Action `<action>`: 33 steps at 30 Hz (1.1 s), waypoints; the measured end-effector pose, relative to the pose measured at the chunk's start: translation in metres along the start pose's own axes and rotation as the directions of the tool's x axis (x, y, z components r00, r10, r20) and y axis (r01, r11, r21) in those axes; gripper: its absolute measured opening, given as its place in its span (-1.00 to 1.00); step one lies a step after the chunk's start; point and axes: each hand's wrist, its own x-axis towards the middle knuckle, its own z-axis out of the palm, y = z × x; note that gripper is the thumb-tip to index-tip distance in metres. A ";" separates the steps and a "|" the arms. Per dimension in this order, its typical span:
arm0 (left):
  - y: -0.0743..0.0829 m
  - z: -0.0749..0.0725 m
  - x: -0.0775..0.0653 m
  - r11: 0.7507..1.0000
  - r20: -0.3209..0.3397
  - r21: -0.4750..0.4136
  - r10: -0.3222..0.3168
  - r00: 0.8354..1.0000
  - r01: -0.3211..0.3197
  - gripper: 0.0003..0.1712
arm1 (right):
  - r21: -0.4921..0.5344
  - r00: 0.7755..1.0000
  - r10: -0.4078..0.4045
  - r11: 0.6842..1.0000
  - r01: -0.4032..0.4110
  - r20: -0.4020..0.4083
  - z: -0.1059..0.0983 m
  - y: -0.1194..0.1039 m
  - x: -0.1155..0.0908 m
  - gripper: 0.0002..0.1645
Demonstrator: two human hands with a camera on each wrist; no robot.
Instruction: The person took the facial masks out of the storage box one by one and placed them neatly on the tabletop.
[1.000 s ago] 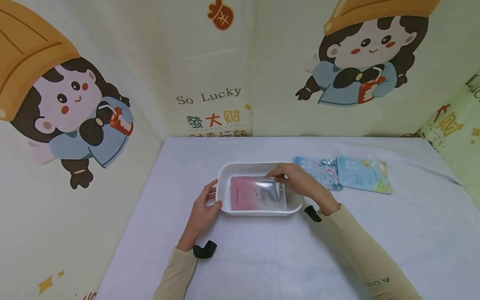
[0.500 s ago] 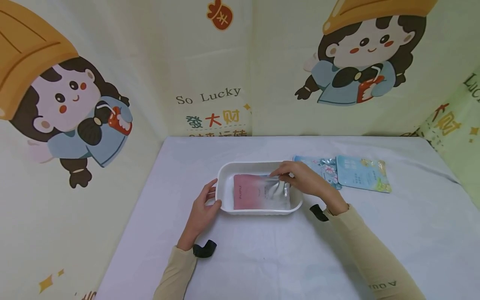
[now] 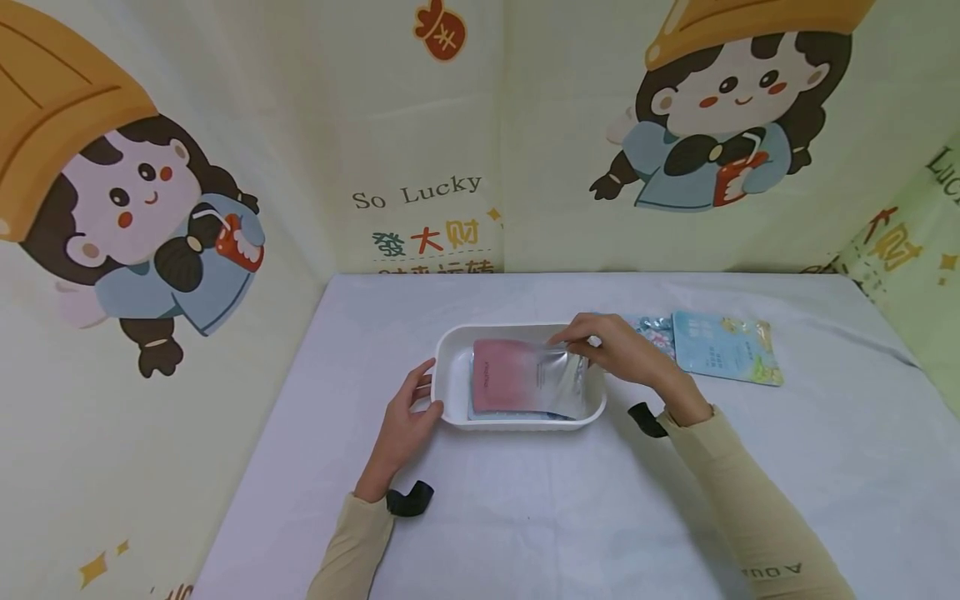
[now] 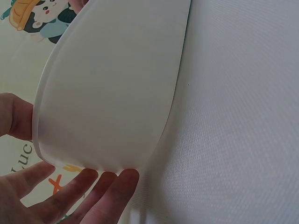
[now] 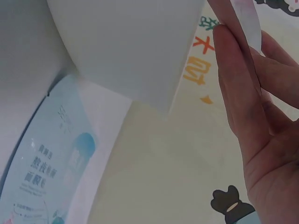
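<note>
A pink-and-silver face mask packet [image 3: 517,375] is tilted inside the white plastic tray [image 3: 453,367], its far edge raised. My right hand [image 3: 618,350] pinches the packet by its upper right corner between thumb and fingers; in the right wrist view the packet's edge [image 5: 240,42] shows between them. Beneath it in the tray, a strip of a light-blue packet [image 3: 510,416] peeks out, mostly covered. My left hand [image 3: 405,429] holds the tray's left end. The left wrist view has the thumb at the rim and the fingertips [image 4: 128,179] against the outer wall.
To the right of the tray lie two blue face mask packets: a flowered one [image 3: 658,333] partly behind my right hand, and a paler one [image 3: 723,350] overlapping it. A white cloth [image 3: 525,517] covers the table. Printed curtains [image 3: 420,108] hang behind and beside it.
My right hand has shifted right and slightly away, lifting the pink packet's far side and sliding it right. The light-blue packet under it has come into sight. My left hand stays put.
</note>
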 end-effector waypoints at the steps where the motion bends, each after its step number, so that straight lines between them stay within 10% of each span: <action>1: 0.000 0.000 0.000 1.000 -0.002 0.001 0.000 1.000 0.000 -0.33 | 0.000 1.000 -0.006 1.000 0.006 -0.007 -0.001 0.001 -0.001 -0.63; 20: -0.003 0.001 0.000 1.000 -0.004 0.003 -0.007 1.000 0.007 -0.32 | -0.001 0.997 0.019 1.000 -0.019 -0.081 -0.027 -0.001 -0.011 -0.62; 33: -0.047 0.007 0.011 1.000 -0.022 -0.025 0.005 1.000 -0.005 -0.30 | -0.012 0.992 -0.010 1.000 0.009 -0.123 -0.042 0.001 -0.023 -0.64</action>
